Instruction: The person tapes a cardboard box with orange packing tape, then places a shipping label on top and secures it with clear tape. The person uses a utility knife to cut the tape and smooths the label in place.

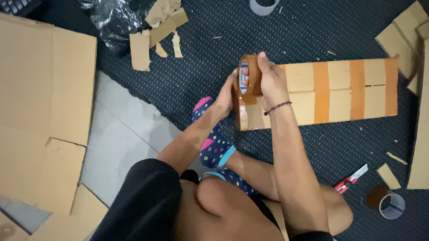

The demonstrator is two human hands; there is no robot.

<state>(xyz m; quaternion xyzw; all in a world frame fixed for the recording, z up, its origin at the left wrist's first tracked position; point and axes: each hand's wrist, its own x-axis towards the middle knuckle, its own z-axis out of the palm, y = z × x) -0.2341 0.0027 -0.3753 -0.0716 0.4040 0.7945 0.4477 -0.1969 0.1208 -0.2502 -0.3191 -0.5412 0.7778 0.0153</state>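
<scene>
A long cardboard box point(343, 88) banded with strips of brown tape lies on the dark mat in front of me. My right hand point(270, 82) grips a roll of brown packing tape point(247, 75) at the box's left end. My left hand point(225, 97) presses against that same end of the box, just below the roll, fingers flat on the cardboard. A thin bracelet circles my right wrist.
A red box cutter point(351, 179) and another brown tape roll point(386, 201) lie at the right. An empty tape core point(264, 0) sits at the top. Flat cardboard sheets point(32, 104) cover the left; scraps point(160, 28) and a plastic bag point(109, 7) lie at the top left. My socked foot point(213, 140) rests below the box.
</scene>
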